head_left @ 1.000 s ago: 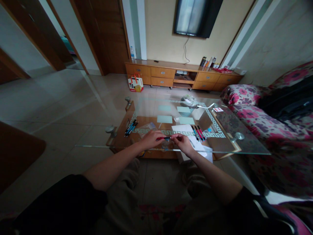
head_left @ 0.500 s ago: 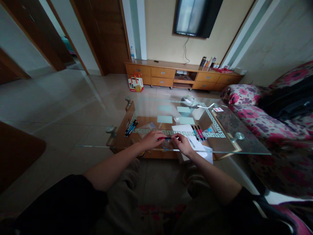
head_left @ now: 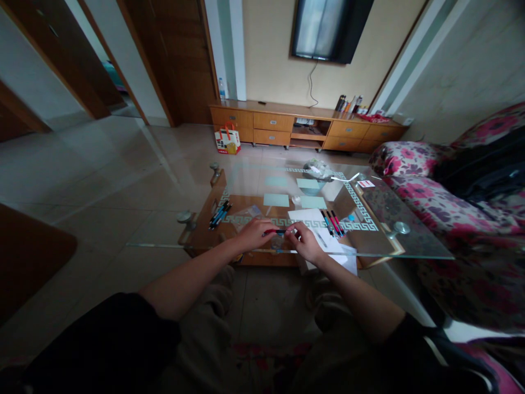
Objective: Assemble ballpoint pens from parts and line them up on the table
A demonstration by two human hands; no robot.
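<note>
Red at one end and dark at the other, the pen (head_left: pixel 275 232) lies level between the two hands just above the near edge of the glass counter (head_left: pixel 394 241), its long axis running left to right; the left hand (head_left: pixel 255 234) pinches the red end with its fingers curled in, while the right hand (head_left: pixel 303 241) pinches the dark end, so each hand is equally close to it. Beyond the pen lies a white sheet of paper (head_left: pixel 305 216), with a row of pens (head_left: pixel 333 223) to the pen's right and a bundle of pens (head_left: pixel 219 213) to its left.
</note>
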